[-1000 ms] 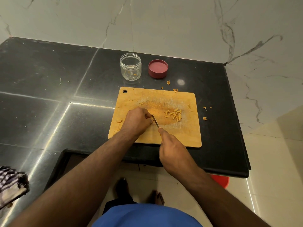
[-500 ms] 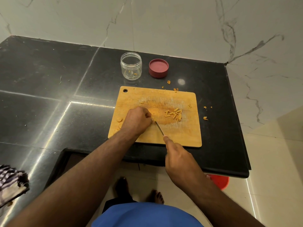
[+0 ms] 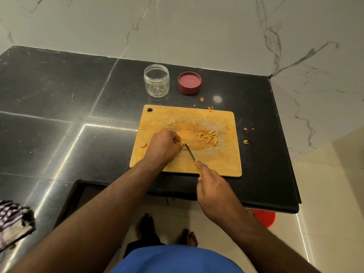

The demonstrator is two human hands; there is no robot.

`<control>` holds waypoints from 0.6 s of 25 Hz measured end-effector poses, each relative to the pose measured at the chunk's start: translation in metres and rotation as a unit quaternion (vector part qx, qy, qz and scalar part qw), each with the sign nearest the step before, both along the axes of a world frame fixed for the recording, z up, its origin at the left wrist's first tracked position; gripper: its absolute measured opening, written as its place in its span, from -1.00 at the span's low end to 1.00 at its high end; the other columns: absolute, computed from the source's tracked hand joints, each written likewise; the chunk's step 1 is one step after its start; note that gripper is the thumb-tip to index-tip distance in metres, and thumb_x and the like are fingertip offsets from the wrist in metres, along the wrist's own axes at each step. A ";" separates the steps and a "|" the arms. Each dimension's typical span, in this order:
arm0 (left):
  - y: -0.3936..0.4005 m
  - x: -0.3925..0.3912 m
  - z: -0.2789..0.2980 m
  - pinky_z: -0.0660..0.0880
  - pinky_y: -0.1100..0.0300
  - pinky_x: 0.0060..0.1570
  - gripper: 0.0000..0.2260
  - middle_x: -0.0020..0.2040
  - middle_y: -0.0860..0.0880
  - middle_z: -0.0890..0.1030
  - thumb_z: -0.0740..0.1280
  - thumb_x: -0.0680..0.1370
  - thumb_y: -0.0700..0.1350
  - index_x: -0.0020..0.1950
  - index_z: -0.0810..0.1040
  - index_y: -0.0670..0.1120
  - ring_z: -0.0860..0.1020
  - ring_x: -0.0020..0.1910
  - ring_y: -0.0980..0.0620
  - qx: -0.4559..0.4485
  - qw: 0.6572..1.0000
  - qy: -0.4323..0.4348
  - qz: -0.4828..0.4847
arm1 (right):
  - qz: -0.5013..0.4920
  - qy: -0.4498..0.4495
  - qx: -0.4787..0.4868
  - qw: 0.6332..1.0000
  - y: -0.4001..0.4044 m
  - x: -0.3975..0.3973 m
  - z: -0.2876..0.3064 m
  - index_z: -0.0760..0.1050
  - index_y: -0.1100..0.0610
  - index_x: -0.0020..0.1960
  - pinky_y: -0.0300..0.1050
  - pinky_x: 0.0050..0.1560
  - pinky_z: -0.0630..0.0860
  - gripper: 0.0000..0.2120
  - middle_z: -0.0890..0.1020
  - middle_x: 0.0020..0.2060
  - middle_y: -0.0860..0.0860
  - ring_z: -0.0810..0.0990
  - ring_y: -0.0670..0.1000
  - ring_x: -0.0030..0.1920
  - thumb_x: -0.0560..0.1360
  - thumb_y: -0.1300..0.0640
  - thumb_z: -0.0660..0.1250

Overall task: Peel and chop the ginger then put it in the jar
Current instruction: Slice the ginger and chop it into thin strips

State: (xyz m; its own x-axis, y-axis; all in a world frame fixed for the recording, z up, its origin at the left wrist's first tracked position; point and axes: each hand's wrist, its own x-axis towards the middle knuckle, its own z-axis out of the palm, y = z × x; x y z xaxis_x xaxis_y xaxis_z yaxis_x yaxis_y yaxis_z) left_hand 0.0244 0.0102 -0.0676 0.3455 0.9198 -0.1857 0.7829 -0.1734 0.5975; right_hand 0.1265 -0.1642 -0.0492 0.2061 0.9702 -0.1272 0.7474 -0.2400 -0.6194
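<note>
Peel scraps (image 3: pixel 245 142) dot counter (image 3: pixel 59 107) beside board (image 3: pixel 220 162), behind it jar (image 3: pixel 156 80).

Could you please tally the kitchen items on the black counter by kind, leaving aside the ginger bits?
Jar: 1
Lid: 1
Cutting board: 1
Knife: 1
Cloth: 1
Total: 5

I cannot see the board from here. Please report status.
Left hand pins ginger on cutting board; right hand holds knife, cutting. Jar open, nearly empty. Nothing blocking.
</note>
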 end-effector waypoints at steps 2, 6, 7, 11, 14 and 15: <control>0.000 -0.001 0.000 0.42 0.26 -0.06 -0.77 0.11 0.00 0.66 0.41 0.57 -0.12 0.22 0.64 -0.09 0.52 -0.01 0.13 -0.002 1.000 -0.002 0.003 | -0.004 0.012 -0.012 1.000 -0.005 0.002 0.002 0.15 -0.02 0.57 -0.35 0.01 0.46 -0.52 0.50 0.27 -0.03 0.49 -0.12 0.08 0.67 0.15 0.10; 0.000 -0.002 -0.001 0.40 0.26 -0.07 -0.76 0.09 0.00 0.67 0.42 0.56 -0.11 0.21 0.64 -0.09 0.52 -0.04 0.13 -0.002 1.000 -0.007 0.002 | -0.038 -0.038 0.002 0.999 -0.007 0.017 0.005 0.13 0.02 0.57 -0.27 0.00 0.48 -0.50 0.51 0.20 0.03 0.53 -0.06 0.05 0.65 0.17 0.07; 0.000 -0.002 -0.001 0.40 0.26 -0.08 -0.76 0.08 0.00 0.67 0.42 0.56 -0.11 0.22 0.64 -0.09 0.51 -0.04 0.13 -0.003 1.000 -0.006 0.001 | -0.037 -0.037 0.012 0.999 -0.006 0.019 0.005 0.13 0.02 0.57 -0.18 0.03 0.51 -0.50 0.51 0.19 0.03 0.54 -0.03 0.06 0.64 0.18 0.08; 0.000 -0.001 -0.001 0.38 0.29 -0.13 -0.79 0.06 0.02 0.67 0.41 0.56 -0.12 0.19 0.65 -0.07 0.51 -0.06 0.14 -0.001 1.000 -0.008 0.005 | 0.012 0.023 -0.010 1.000 -0.009 0.012 0.006 0.15 -0.07 0.57 -0.23 0.06 0.48 -0.53 0.50 0.22 -0.08 0.49 -0.12 0.08 0.67 0.11 0.09; -0.001 -0.002 -0.001 0.36 0.30 -0.15 -0.79 0.04 0.02 0.66 0.42 0.55 -0.12 0.18 0.66 -0.07 0.51 -0.07 0.15 -0.002 1.000 -0.011 0.007 | 0.021 0.018 -0.016 0.999 -0.010 0.013 0.002 0.16 -0.06 0.56 -0.24 0.08 0.47 -0.53 0.50 0.24 -0.07 0.48 -0.14 0.10 0.67 0.10 0.09; -0.001 -0.002 -0.001 0.37 0.30 -0.15 -0.79 0.04 0.02 0.66 0.42 0.55 -0.11 0.18 0.66 -0.08 0.51 -0.08 0.15 -0.002 1.000 -0.012 0.005 | 0.004 0.009 -0.013 1.000 -0.009 0.016 0.001 0.16 -0.05 0.56 -0.24 0.06 0.47 -0.53 0.50 0.23 -0.05 0.49 -0.13 0.07 0.67 0.11 0.09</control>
